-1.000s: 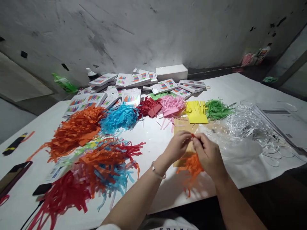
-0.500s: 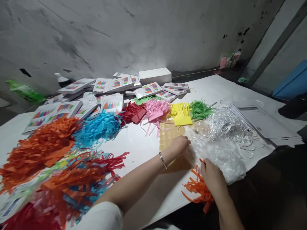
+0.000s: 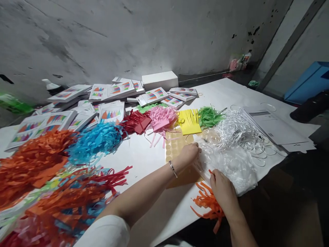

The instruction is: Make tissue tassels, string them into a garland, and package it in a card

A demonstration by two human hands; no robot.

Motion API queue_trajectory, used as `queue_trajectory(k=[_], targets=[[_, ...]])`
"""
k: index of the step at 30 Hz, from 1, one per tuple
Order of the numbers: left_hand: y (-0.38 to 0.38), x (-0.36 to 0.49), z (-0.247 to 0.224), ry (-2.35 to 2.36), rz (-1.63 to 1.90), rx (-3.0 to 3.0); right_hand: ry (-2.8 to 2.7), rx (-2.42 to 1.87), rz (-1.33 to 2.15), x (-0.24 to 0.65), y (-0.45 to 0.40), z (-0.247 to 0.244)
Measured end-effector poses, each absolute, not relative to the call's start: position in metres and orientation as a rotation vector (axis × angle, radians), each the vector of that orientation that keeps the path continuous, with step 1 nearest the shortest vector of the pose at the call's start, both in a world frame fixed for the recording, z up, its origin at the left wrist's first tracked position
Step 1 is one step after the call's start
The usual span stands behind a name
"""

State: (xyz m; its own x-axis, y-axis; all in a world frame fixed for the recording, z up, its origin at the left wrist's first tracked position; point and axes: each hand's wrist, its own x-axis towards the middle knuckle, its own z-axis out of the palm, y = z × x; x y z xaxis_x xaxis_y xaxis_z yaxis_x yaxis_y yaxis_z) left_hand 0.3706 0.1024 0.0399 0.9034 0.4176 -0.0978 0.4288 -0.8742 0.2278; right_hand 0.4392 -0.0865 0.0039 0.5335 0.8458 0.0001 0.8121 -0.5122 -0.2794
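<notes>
My left hand (image 3: 189, 155), with a silver bangle at the wrist, is closed on the edge of a clear plastic bag (image 3: 231, 168), over a tan sticker sheet (image 3: 172, 147). Lower right, my right hand (image 3: 219, 181) is closed round the top of an orange paper tassel (image 3: 205, 202), whose strips hang at the table's front edge. Behind the hands lie a yellow fringed paper (image 3: 190, 125), a pink tassel (image 3: 161, 118), a dark red one (image 3: 136, 121) and a green one (image 3: 210, 116). White and silver strings (image 3: 239, 130) are heaped behind the bag.
Orange (image 3: 38, 154) and blue tassels (image 3: 95, 140) are piled on the left of the white table (image 3: 151, 212). Printed flat boxes (image 3: 120, 90) and a plain white box (image 3: 159, 81) stand along the wall. Papers (image 3: 275, 128) lie at the right; beyond is a blue bin (image 3: 308, 82).
The whole view has shifted slightly, so the table's contents sit a little further left. Both hands keep nearly the same places and grips.
</notes>
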Motion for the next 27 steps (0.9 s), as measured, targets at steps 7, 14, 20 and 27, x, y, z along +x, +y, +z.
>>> queue_trajectory(k=[7,14,20,27], targets=[[0.096,0.372,0.042,0.478,-0.064,2.854,-1.391,-2.523,0.189,0.438,-0.088,0.006],[0.091,0.378,0.04,0.429,-0.12,2.859,-1.395,-2.504,0.189,0.44,-0.089,0.002],[0.096,0.369,0.035,0.515,-0.052,2.73,-1.385,-2.49,0.163,0.439,-0.091,0.001],[0.098,0.367,0.032,0.628,0.212,2.327,-1.392,-2.419,0.12,0.441,-0.091,-0.004]])
